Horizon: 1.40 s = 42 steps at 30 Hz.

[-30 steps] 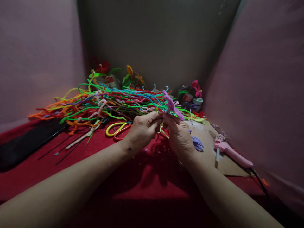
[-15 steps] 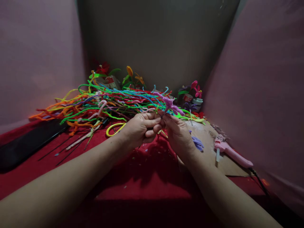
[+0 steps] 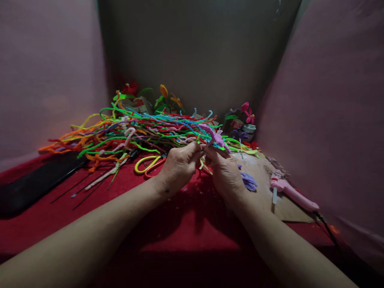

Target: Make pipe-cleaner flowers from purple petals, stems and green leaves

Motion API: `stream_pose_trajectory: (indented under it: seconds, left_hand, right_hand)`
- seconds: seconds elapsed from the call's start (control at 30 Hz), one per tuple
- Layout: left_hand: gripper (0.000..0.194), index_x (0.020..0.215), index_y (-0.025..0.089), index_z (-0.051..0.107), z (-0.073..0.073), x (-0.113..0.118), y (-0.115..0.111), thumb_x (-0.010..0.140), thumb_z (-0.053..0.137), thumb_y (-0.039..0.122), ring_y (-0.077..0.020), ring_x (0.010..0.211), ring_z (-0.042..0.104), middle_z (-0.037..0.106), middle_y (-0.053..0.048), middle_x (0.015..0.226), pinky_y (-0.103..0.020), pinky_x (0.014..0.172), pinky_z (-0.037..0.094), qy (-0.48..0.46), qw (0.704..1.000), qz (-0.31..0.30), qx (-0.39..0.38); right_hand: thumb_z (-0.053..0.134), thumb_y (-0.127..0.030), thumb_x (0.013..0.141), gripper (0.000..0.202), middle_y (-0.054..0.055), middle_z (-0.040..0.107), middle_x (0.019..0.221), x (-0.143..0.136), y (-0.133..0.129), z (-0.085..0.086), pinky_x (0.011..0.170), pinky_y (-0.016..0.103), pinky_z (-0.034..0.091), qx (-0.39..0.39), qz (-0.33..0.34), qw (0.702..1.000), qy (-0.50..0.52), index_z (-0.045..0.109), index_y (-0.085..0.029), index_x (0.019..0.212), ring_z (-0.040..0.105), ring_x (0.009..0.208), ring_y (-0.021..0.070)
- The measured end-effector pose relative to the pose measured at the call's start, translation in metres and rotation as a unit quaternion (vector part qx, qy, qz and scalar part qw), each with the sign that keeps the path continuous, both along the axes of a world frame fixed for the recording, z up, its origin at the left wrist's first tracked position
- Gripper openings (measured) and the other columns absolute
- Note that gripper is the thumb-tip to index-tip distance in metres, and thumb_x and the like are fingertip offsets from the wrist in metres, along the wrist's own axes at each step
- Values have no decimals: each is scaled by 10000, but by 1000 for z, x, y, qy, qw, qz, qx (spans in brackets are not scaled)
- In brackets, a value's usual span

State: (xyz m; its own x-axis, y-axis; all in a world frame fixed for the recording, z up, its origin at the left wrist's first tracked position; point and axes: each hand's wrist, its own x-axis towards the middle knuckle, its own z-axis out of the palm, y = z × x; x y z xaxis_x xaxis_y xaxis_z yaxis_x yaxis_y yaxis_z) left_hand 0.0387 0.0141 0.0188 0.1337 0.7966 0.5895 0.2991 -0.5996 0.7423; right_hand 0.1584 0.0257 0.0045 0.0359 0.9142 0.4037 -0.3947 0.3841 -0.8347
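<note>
A light purple pipe-cleaner flower [image 3: 215, 137] sticks up from between my fingertips, its petals tilted to the upper right. My right hand [image 3: 227, 170] is closed and pinches the base of the flower. My left hand [image 3: 182, 165] is closed right beside it, fingertips meeting the right hand's at the stem; what exactly its fingers grip is hidden. Both hands are held above the red cloth [image 3: 168, 232]. Scissors [image 3: 147, 165] with one yellow and one red handle lie just left of my left hand. Purple petal pieces [image 3: 249, 182] rest to the right of my right hand.
A heap of colourful pipe cleaners [image 3: 144, 128] spreads behind my hands. On the right, a pink glue gun [image 3: 295, 194] lies on a brown board [image 3: 295, 214]. A black elongated object [image 3: 39, 186] is at left. Finished flowers [image 3: 248, 114] and a small jar [image 3: 249, 129] stand at the back.
My left hand has rolled over, its knuckles now turned up, and drawn slightly left. The purple flower has turned and tipped a little lower. More of the scissors shows.
</note>
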Motion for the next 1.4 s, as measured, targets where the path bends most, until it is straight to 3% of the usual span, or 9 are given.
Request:
stream_pose_trajectory:
  seconds: [0.27,0.47,0.6,0.83,0.97,1.2,1.3,1.4]
  left_hand:
    - [163,685,160,568,1,-1,5,808,500,241,-90,606,473,539,17,663,-191,597,393,-20,999,-29,-9]
    - [130,783,148,610,3,-2,6,799,493,205,-85,619,475,555,6,698,-191,593,407,-70,991,-82,-81]
    - [98,714,139,587,6,-2,5,770,519,180,-63,536,445,524,22,619,-171,515,376,-110,980,-104,-132]
    - [137,626,131,523,11,0,2,747,563,182,-10,345,295,425,65,458,-144,343,201,-147,960,-97,-216]
    - [111,672,130,528,11,0,3,762,559,188,-7,324,286,451,57,470,-141,326,190,-202,933,-143,-262]
    - [117,681,135,525,10,-5,5,760,585,196,-4,327,293,470,47,526,-126,300,214,-248,878,-240,-332]
    - [143,661,139,524,11,-6,4,756,592,222,-6,323,301,479,44,537,-129,288,220,-236,883,-238,-329]
    - [201,626,140,520,13,-5,1,780,562,263,-23,323,336,485,37,528,-153,294,262,-178,920,-196,-288]
  right_hand:
    - [629,-263,744,87,-24,630,714,1,1,-3,569,249,375,10,44,999,3,700,-214,759,438,569,97]
    - [626,-243,751,94,-12,654,756,1,1,-5,600,251,396,2,52,999,11,710,-210,774,492,621,106]
    - [642,-224,731,85,-14,673,769,0,2,-5,624,254,415,3,53,998,22,718,-212,766,522,641,108]
    - [658,-214,698,66,-26,654,666,1,2,-2,606,245,427,-8,31,999,22,717,-201,724,523,609,99]
    - [668,-184,664,44,-38,639,624,2,1,0,620,243,427,-11,20,1000,17,707,-191,681,522,590,90]
    - [644,-221,712,105,-1,688,738,5,7,-3,742,261,446,-22,87,996,21,721,-197,779,586,718,121]
    - [652,-211,703,91,2,689,714,6,7,-3,770,287,453,-7,91,996,24,724,-195,756,596,714,137]
    - [655,-195,688,83,5,684,709,5,5,0,746,304,461,-3,84,996,31,720,-190,740,587,688,146]
